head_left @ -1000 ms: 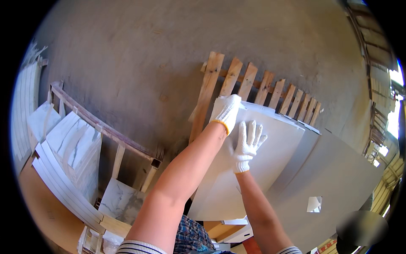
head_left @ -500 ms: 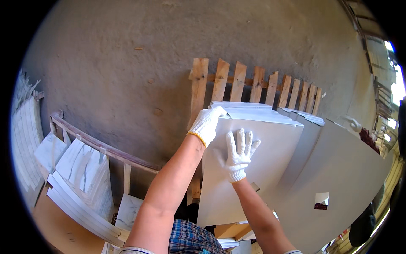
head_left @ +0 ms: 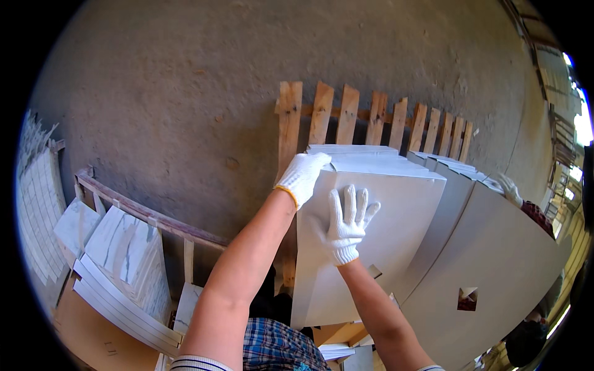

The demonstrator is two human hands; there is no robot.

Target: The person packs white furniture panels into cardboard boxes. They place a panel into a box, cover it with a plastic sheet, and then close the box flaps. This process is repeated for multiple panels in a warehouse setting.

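Observation:
Both my hands wear white knitted gloves and are on a white carton (head_left: 383,247) that stands over a wooden pallet (head_left: 322,114). My left hand (head_left: 304,176) is closed around its far left corner, the fingertips at the top edge. My right hand (head_left: 348,224) lies flat on the broad face, fingers spread. To the right, a large white sheet (head_left: 495,247) with a square cutout leans beside the carton. Another person's gloved hand (head_left: 510,190) is at the far edge of that sheet. What lies behind the carton's face is hidden.
At the left, marble-patterned tiles (head_left: 124,241) stand in stacks by a reddish metal rail (head_left: 148,215). A brown cardboard sheet (head_left: 99,328) lies at the lower left. More stacked slabs (head_left: 40,185) are at the far left. Bare slats of the pallet stick out beyond the cartons.
The other person's hand has come to the far edge of the large sheet, which has shifted slightly. My hands keep their places on the carton.

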